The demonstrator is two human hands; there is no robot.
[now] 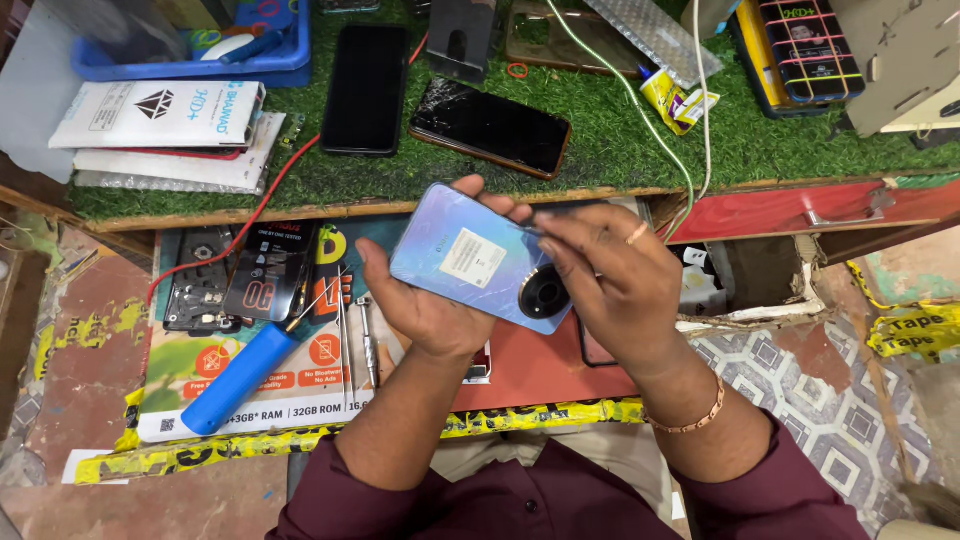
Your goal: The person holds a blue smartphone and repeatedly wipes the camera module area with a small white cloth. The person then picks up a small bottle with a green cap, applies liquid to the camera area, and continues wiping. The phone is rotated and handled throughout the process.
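Maroon sleeves nearest the lens, both forearms reaching forward over the near edge of the pull-out tray (540,372).

Left hand (425,300) cradling an iridescent blue phone (480,255) from beneath, back cover up, palm under the lower edge and thumb curling over the far edge; grasping it firmly, not clenched. Right hand (610,275) pinching toward the cover's right end, fingertips meeting just above the round black camera ring (545,293); pressing on or gripping the cover edge, possibly with a thin tool, too small to tell.

Phone hanging in the air above the tray, level with the front edge of the grass-covered desk (620,140), touching neither.

Risks, as a judgement: prying too hard near the camera ring and cracking the thin cover; slipping fingertips scratching the lens; losing the one-handed hold and dropping the phone onto the tray, where a blue-handled screwdriver (240,378) and thin metal picks (345,335) are lying at the left. Resting further back on the desk: two dark phones, one cracked (490,127).
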